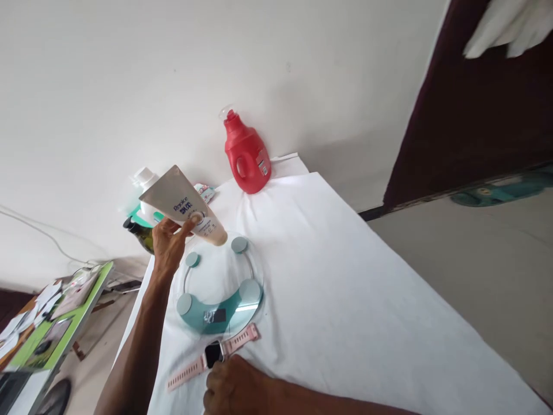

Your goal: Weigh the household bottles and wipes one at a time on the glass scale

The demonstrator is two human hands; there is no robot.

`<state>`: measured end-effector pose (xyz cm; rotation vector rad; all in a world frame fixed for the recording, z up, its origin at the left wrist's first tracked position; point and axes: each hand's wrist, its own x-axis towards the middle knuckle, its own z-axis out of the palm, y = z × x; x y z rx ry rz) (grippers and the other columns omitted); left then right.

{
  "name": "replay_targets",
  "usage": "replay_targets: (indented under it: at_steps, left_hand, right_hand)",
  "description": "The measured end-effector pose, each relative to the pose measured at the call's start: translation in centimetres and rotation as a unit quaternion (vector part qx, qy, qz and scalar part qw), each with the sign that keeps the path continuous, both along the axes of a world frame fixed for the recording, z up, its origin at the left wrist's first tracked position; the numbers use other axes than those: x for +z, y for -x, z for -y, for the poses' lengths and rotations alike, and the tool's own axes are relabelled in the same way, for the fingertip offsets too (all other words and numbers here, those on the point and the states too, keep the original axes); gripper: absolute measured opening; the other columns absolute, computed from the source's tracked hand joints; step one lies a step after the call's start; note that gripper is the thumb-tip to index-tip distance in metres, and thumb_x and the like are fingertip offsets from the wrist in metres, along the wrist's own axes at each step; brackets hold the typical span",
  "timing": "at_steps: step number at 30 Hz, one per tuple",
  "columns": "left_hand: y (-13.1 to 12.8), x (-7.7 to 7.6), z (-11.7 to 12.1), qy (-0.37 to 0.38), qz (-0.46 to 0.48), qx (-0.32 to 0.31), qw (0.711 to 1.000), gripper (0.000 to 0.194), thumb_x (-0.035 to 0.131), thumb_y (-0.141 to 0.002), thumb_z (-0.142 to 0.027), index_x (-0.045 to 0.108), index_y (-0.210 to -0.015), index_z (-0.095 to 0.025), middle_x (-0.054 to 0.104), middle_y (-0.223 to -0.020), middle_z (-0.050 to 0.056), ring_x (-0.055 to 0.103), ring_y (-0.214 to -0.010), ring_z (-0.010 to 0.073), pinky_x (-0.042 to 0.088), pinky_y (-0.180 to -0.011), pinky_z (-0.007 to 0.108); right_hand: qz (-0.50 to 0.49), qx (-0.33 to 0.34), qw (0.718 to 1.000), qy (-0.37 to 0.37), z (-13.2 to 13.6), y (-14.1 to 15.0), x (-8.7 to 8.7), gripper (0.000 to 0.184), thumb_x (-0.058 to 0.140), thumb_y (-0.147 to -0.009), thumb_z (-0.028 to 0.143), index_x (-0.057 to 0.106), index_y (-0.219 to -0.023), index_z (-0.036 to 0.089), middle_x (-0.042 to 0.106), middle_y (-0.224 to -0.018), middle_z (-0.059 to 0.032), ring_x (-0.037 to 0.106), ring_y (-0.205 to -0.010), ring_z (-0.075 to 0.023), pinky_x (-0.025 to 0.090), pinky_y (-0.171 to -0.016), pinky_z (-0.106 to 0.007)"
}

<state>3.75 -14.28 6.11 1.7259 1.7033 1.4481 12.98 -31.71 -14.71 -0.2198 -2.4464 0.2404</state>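
My left hand [170, 242] grips a white Rejoice squeeze tube [185, 202], its thumb pressed on the printed front. The tube is tilted, with its cap end down to the right. It is held above the far part of a round glass weighing scale [211, 314] whose display is lit. My right hand [237, 385] is a closed fist at the near side of the table, right against a smartwatch [213, 354] with a pink strap. The watch lies stretched out in front of the scale. Nothing shows in the fist.
A red detergent bottle [248, 155] stands by the wall on the white-covered table [328, 288]. Behind my left hand are a white bottle [146, 177] and a dark green bottle [140, 233]. A green-topped desk [82, 311] with papers is at left.
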Motion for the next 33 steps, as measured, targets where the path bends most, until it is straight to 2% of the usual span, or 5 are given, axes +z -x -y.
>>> replay_targets:
  at_steps: [8,16,21,27,33]
  left_hand:
    - [4.7,-3.1,9.0,0.05,0.031,0.046,0.997,0.036,0.09,-0.072,-0.043,0.082,-0.097,-0.019,0.083,-0.103,0.008,0.078,-0.094,0.0283,0.065,-0.078,0.039]
    - [3.7,-3.8,9.2,0.041,-0.017,0.024,0.999,0.042,0.083,-0.08,-0.05,0.076,-0.108,-0.02,0.08,-0.115,0.01,0.075,-0.104,0.0288,0.063,-0.083,0.039]
    - [7.5,-4.5,10.3,-0.015,-0.014,0.029,0.999,0.055,0.059,-0.094,-0.067,0.071,-0.12,-0.021,0.075,-0.12,0.011,0.074,-0.102,0.026,0.061,-0.083,0.038]
    - [14.2,-10.0,11.1,0.063,0.159,0.176,0.969,0.066,0.061,-0.085,-0.076,0.073,-0.092,-0.012,0.068,-0.073,0.005,0.062,-0.059,0.0138,0.048,-0.054,0.025]
    - [15.6,-13.5,11.2,0.068,0.191,0.218,0.955,0.062,0.07,-0.079,-0.073,0.072,-0.089,-0.012,0.063,-0.068,0.001,0.055,-0.055,0.0103,0.042,-0.051,0.023]
  right_hand:
    - [0.055,0.029,0.997,0.034,0.1,-2.9,1.8,0.023,0.067,-0.091,0.027,0.06,-0.071,0.019,0.064,-0.069,-0.002,0.053,-0.06,-0.0158,0.014,-0.047,-0.032]
    - [0.067,0.033,0.997,0.016,-0.1,-3.5,2.6,0.024,0.066,-0.091,0.022,0.057,-0.069,0.018,0.06,-0.068,-0.0009,0.055,-0.063,-0.016,0.013,-0.047,-0.033]
    - [0.074,0.03,0.997,0.013,-0.1,-3.6,2.7,0.024,0.064,-0.091,0.021,0.056,-0.069,0.018,0.057,-0.065,-0.0007,0.052,-0.06,-0.0154,0.011,-0.046,-0.031]
    - [0.07,0.029,0.997,0.03,0.1,-3.9,2.7,0.018,0.065,-0.087,0.018,0.055,-0.072,0.019,0.059,-0.07,-0.0015,0.049,-0.063,-0.0152,0.013,-0.047,-0.031]
    - [0.046,0.028,0.998,0.032,0.1,-4.1,2.7,0.022,0.062,-0.09,0.017,0.052,-0.071,0.019,0.053,-0.067,0.0,0.043,-0.06,-0.0141,0.012,-0.048,-0.031]
